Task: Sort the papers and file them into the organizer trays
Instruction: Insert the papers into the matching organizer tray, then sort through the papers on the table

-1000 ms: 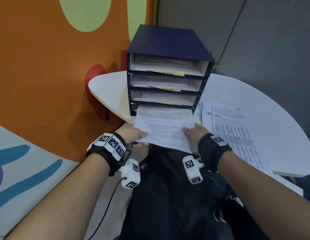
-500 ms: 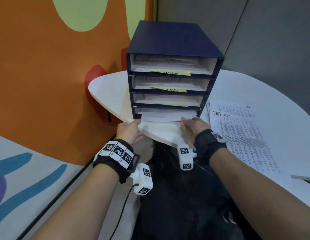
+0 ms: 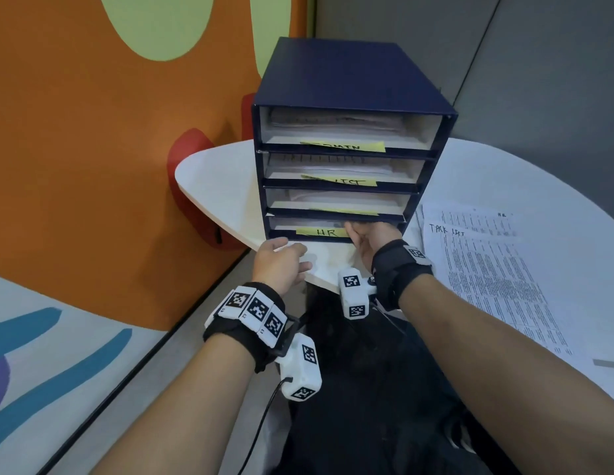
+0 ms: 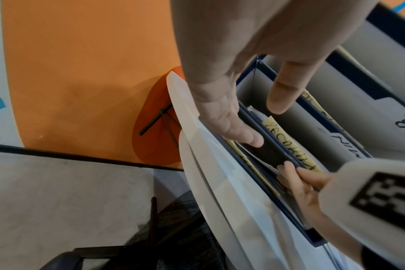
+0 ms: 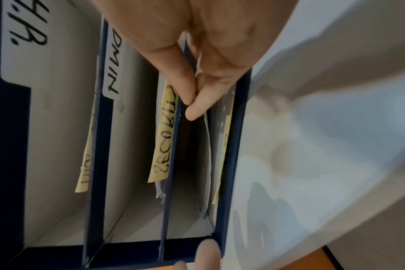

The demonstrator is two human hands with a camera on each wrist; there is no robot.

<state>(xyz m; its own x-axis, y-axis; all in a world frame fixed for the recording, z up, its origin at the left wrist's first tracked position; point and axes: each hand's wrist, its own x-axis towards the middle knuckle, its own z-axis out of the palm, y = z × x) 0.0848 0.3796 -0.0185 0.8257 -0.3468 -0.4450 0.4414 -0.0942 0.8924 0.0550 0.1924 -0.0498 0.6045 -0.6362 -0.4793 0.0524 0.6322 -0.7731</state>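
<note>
A dark blue organizer [image 3: 350,84] with several stacked trays and yellow labels stands on the white table [image 3: 216,186]. The filed sheet [image 5: 208,155] lies inside the bottom tray, behind its "HR" label [image 3: 321,231]. My right hand [image 3: 367,234] is at that tray's mouth. Its straight finger and thumb [image 5: 194,98] reach just inside, beside the sheet's edge. My left hand [image 3: 281,262] hovers over the table's front edge, left of the tray, fingers relaxed and holding nothing. From the left wrist, the left hand's fingers [image 4: 231,124] lie close to the tray front.
A pile of printed papers [image 3: 487,275] headed "TASK LIST" lies on the table right of the organizer. The upper trays hold papers too. An orange wall [image 3: 93,132] is at the left, a grey partition behind. Dark clothing fills the space under the table edge.
Both hands held the sheet in front of the organizer, then slid it into the bottom tray. Now it is fully inside, the HR label shows, and the left hand has let go and drawn back.
</note>
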